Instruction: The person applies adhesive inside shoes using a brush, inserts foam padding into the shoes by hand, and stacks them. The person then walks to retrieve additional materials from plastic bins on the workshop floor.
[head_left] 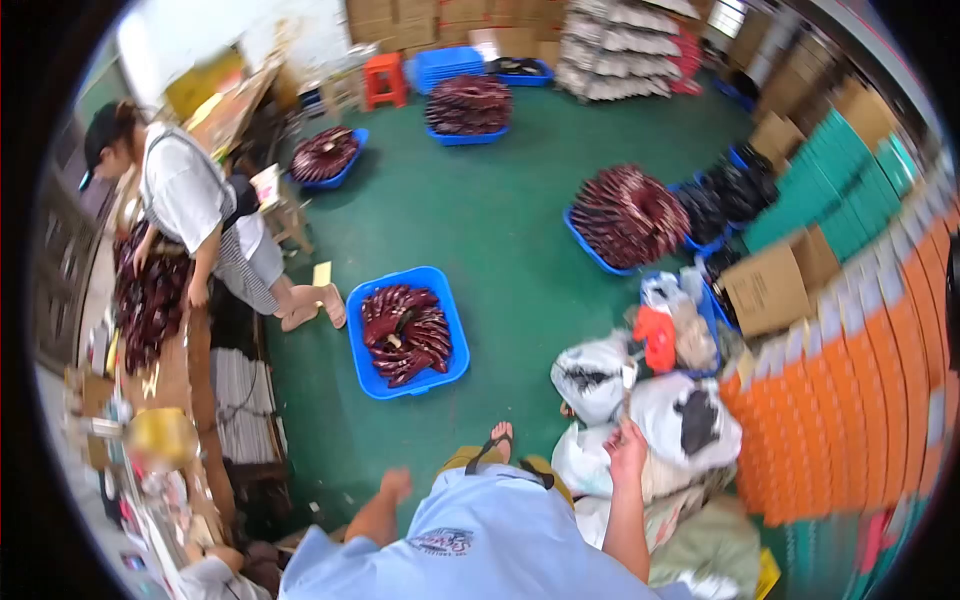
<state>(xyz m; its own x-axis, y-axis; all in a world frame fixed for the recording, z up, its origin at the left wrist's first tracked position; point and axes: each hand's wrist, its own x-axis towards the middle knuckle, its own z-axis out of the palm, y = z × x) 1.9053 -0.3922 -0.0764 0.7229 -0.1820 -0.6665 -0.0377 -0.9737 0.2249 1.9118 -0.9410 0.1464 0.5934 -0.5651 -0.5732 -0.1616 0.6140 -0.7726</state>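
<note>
My right hand (627, 450) is closed round something thin and upright that I cannot make out, above the white plastic bags (680, 420) on the right. My left hand (396, 485) hangs low, blurred by motion, and its fingers cannot be told apart. Ahead of me on the green floor, a blue tray (459, 345) holds dark red glossy pieces (405, 335) laid in a ring. Neither hand touches it.
A person (190, 190) stands at the workbench (190, 400) on the left, hands near a dark red pile (150, 295). More loaded blue trays (468, 137) stand farther off. Orange stacked boxes (830, 420) and an open carton (768, 290) line the right.
</note>
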